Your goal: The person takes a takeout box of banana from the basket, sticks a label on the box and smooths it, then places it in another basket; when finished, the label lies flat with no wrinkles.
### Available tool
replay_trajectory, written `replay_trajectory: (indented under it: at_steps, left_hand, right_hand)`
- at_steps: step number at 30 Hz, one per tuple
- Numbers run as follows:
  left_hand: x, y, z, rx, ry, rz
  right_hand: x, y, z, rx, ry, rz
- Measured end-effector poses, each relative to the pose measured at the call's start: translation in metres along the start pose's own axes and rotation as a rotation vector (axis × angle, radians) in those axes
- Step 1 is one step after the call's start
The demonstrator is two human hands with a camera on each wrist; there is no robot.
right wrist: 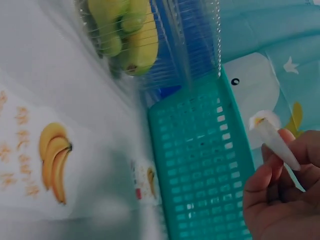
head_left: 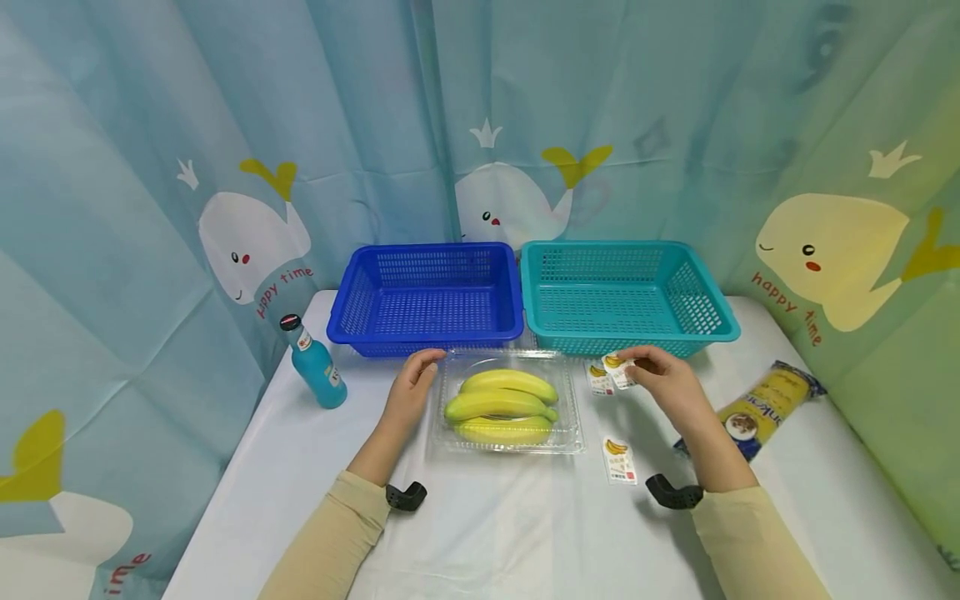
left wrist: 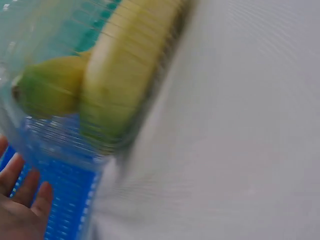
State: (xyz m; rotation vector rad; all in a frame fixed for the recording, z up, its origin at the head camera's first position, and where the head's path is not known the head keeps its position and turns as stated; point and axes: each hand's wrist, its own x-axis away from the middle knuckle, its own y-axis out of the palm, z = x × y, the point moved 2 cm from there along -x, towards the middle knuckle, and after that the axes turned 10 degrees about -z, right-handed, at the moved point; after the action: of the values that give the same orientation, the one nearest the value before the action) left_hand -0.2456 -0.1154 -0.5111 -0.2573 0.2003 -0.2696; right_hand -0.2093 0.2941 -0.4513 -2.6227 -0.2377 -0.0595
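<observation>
A clear plastic box (head_left: pixel 574 421) holding several yellow-green bananas (head_left: pixel 498 404) sits in front of the two baskets. At the box's left back corner is my left hand (head_left: pixel 411 385); its fingers look spread and extended in the left wrist view, beside the box wall. To the right of the box, my right hand (head_left: pixel 671 387) pinches a small banana label (head_left: pixel 617 372) between thumb and fingers, held above the table. One more banana label (head_left: pixel 599 380) lies just left of that hand, and another label (head_left: pixel 618 462) lies nearer the front.
Behind the box stand a blue basket (head_left: pixel 423 340) and a teal basket (head_left: pixel 630 340), side by side. A bottle of blue drink (head_left: pixel 318 367) is upright at the left. On the right lies a yellow and blue packet (head_left: pixel 768 408), partly behind the right forearm. A whale-print curtain (head_left: pixel 405 125) surrounds the table.
</observation>
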Motion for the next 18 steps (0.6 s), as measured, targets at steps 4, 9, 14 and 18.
replay_trajectory:
  at_steps: [4, 9, 14, 18]
  left_hand:
    - [0.001, 0.004, -0.007, 0.039, -0.006, -0.005]
    - [0.003, 0.008, -0.013, 0.072, -0.007, -0.046]
    - [0.004, 0.009, -0.018, 0.066, -0.039, -0.112]
    - [0.004, 0.011, -0.019, 0.052, -0.040, -0.167]
  right_hand:
    - [-0.003, 0.005, -0.011, 0.021, -0.027, -0.040]
    - [-0.007, 0.011, -0.023, 0.038, -0.010, -0.090]
    - [-0.014, 0.019, -0.036, 0.021, -0.039, -0.133]
    - [-0.021, 0.027, -0.047, -0.003, -0.074, -0.177]
